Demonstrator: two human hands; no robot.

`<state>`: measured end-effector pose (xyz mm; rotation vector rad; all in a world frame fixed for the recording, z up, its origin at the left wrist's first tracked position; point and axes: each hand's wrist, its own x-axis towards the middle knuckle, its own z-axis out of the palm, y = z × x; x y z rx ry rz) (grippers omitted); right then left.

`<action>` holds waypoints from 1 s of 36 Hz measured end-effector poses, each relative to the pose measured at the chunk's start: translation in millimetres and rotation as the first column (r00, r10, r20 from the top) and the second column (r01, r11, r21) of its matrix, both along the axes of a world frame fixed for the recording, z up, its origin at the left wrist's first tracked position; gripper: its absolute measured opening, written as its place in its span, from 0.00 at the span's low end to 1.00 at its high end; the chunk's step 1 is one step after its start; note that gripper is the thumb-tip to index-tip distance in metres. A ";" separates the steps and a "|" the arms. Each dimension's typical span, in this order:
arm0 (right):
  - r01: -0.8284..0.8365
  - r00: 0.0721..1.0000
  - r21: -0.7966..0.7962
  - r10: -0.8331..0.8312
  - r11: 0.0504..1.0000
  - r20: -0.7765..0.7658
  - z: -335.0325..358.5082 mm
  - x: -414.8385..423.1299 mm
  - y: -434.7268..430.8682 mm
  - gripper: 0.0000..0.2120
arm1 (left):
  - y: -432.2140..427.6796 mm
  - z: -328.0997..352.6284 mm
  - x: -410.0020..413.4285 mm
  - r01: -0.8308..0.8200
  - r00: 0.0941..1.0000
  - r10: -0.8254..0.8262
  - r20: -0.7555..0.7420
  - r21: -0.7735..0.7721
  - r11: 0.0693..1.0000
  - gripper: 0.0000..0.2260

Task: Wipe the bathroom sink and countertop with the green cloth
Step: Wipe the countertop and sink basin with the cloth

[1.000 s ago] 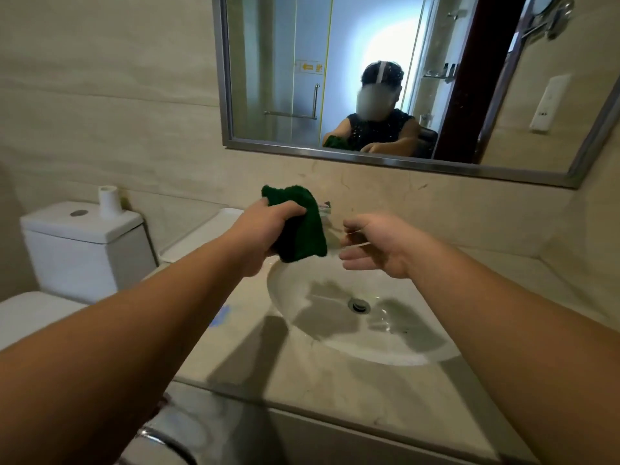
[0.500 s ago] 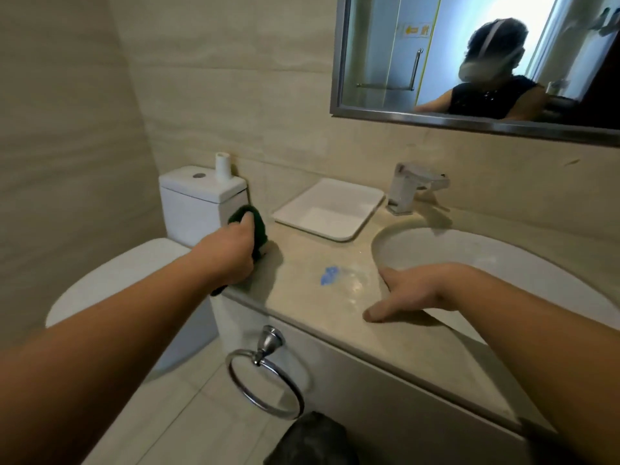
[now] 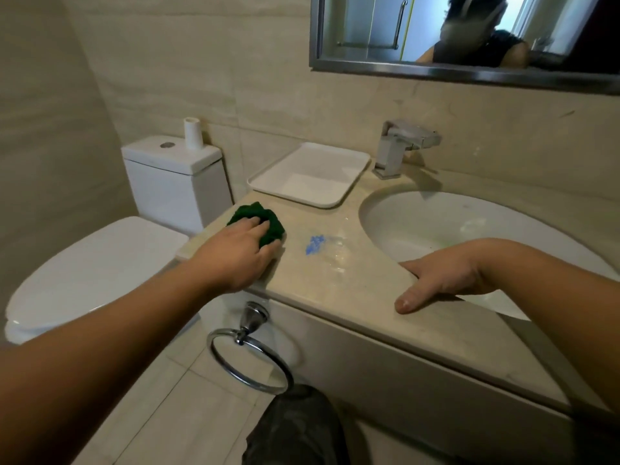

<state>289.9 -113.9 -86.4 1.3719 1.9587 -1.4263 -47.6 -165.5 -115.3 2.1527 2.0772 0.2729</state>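
Observation:
The dark green cloth (image 3: 250, 211) lies bunched on the left end of the beige stone countertop (image 3: 335, 290). My left hand (image 3: 235, 253) holds it down against the surface, fingers curled over its top. A blue smear (image 3: 314, 245) and a wet patch lie just to the right of the cloth. The white oval sink (image 3: 436, 223) is set into the counter on the right. My right hand (image 3: 446, 276) rests flat on the counter at the basin's front rim, thumb stretched along the stone, holding nothing.
A white tray (image 3: 308, 176) sits at the back of the counter beside a chrome faucet (image 3: 402, 142). A toilet (image 3: 94, 270) stands left of the counter, with a white roll (image 3: 193, 132) on its tank. A towel ring (image 3: 248, 364) hangs below the counter edge, above a dark object (image 3: 295, 431).
My left hand carried the cloth from above the sink down to the counter's left end and slid it onto the surface. My right hand dropped to the basin's front rim.

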 end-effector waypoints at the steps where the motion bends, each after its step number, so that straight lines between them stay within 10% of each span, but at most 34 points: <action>1: 0.013 1.000 -0.020 -0.013 1.000 -0.009 -1.4 3.3 0.7 0.29 | 1.2 0.8 6.7 0.010 1.000 -0.010 0.000 -0.011 1.000 0.29; 6: 0.021 1.000 0.004 -0.021 1.000 -0.021 0.0 19.4 4.1 0.34 | 14.0 5.0 56.0 0.114 0.993 -0.113 0.019 -0.054 0.992 0.30; 11: 0.036 0.997 0.035 -0.039 0.999 0.067 8.0 44.5 10.1 0.62 | 26.8 15.5 129.3 0.227 0.972 -0.219 0.080 -0.099 0.969 0.28; 15: 0.078 0.990 0.057 -0.084 0.995 0.116 11.4 64.6 7.1 0.60 | 42.9 19.8 185.8 0.266 0.931 -0.235 0.280 -0.077 0.961 0.18; 20: 0.082 0.991 0.100 -0.092 0.992 0.102 19.1 84.0 -0.9 0.57 | 47.9 35.7 222.2 0.058 0.569 0.001 0.822 -0.042 0.997 0.14; 24: 0.106 0.989 0.122 -0.118 0.987 0.093 33.3 86.1 2.0 0.60 | 56.4 66.0 179.8 -0.203 0.481 0.067 0.874 0.036 0.979 0.15; 32: -0.022 0.987 0.145 -0.002 0.989 0.159 36.8 20.8 13.7 0.63 | 21.6 89.7 51.9 -0.341 0.797 0.107 0.595 0.296 0.892 0.11; 36: -0.105 0.972 0.155 0.068 0.982 0.227 28.8 -5.9 18.3 0.58 | 5.9 40.6 -0.5 -0.250 0.938 0.221 0.267 0.079 0.965 0.15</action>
